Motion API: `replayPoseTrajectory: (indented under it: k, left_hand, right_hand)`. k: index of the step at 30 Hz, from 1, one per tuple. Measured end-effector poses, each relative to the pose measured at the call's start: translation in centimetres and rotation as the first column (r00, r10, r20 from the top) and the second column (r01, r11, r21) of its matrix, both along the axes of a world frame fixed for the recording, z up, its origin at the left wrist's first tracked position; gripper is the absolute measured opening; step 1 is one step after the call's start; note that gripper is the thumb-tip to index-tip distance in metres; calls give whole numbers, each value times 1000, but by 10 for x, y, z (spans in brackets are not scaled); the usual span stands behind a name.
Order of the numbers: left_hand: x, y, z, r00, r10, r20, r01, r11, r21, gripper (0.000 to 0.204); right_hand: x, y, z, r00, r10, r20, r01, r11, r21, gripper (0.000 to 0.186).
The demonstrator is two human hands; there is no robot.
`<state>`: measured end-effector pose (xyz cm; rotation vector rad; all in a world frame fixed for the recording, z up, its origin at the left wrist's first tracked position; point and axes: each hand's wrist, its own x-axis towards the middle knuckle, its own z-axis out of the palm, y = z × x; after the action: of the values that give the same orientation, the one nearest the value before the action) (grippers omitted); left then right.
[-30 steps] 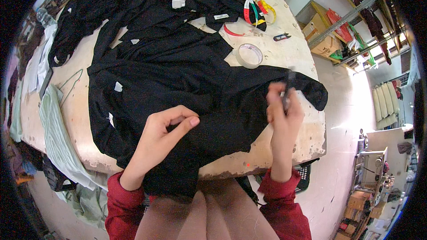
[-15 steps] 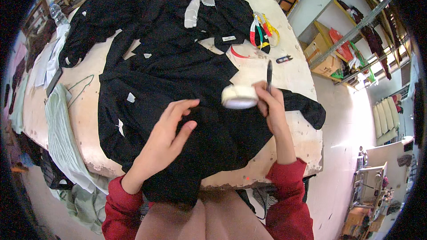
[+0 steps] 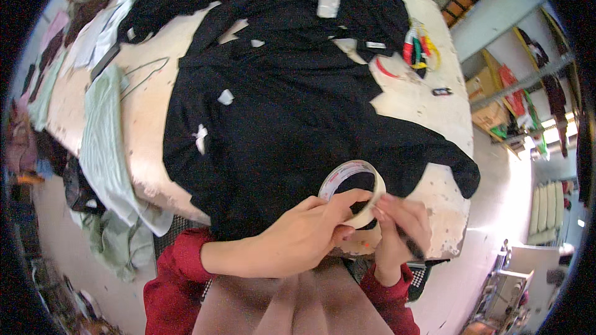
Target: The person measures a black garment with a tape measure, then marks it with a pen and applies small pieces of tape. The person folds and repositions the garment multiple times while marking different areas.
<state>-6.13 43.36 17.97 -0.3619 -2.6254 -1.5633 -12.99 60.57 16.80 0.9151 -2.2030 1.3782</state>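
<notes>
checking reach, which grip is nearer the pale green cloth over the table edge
Left. Left grip: right of the pale green cloth, holding the tape roll. Right grip: farther right.

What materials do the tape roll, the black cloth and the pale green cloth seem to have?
Tape roll: probably matte cream paper on a cardboard-like ring, given its dull edge and pale inner wall.
Black cloth: matte textile with soft, dull folds; fibre unclear.
Pale green cloth: likely thin fabric, hanging in fine creases.
</notes>
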Motion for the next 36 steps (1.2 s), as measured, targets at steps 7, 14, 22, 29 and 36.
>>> replayPoseTrajectory:
  k: [7,14,22,29,36]
  left_hand:
    - [29,1,-36,976,150,-156,-174,973,-150,40]
    - [50,37,-30,905,0,-425,-129,953,-274,11]
    - [30,33,-32,929,-240,-281,262,964,42,41]
    - [-29,-7,-30,916,335,-219,-384,889,-248,60]
    - [-47,-37,-40,932,158,328,-243,940,238,32]
  right_hand:
    - [47,26,-30,952,270,144,-284,954,90,30]
    - [57,33,-44,846,218,486,43,882,-470,29]
    - [34,33,-38,857,-96,507,381,780,-497,80]
    - [-11,97,-87,810,-458,367,507,861,-45,91]
    - [-14,85,-74,824,-378,422,446,892,-73,40]
